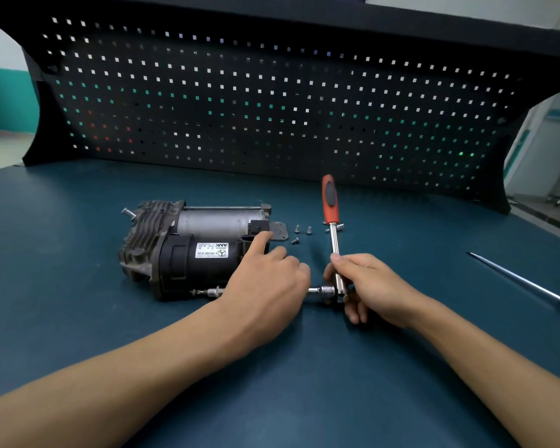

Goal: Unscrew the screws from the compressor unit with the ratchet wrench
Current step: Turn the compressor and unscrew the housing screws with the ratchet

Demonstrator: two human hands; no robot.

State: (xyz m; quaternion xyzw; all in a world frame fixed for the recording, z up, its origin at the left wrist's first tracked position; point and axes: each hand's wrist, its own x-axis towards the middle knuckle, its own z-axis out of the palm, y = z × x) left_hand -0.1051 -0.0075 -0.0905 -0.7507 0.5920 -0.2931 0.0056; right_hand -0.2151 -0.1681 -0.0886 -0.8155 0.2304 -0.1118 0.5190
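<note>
At bench point(78, 318) centre, the compressor point(188, 250) lies, left hand point(265, 279) resting at its 3 o'clock end, fingers bent, grasp impossible to tell. Right hand point(369, 286) clasps the wrench point(330, 202) shaft, handle pointing to 12 o'clock.

Compressor unit: the grey-and-black finned metal compressor unit point(191, 253) lies left of centre on the dark teal flat surface point(304, 383), before the black perforated metal pegboard point(272, 108).
Ratchet wrench: the red-handled steel ratchet wrench point(332, 221) is right of the unit, handle toward the pegboard, extension bar running left to the unit's near edge.
Screws: small loose steel screws point(299, 234) lie between unit and wrench.
Hands: the left hand point(265, 279) covers the extension; the right hand point(366, 286) grips the wrench near its head.
Screwdriver: the slim steel-shafted screwdriver point(524, 286) lies far right, well apart.
</note>
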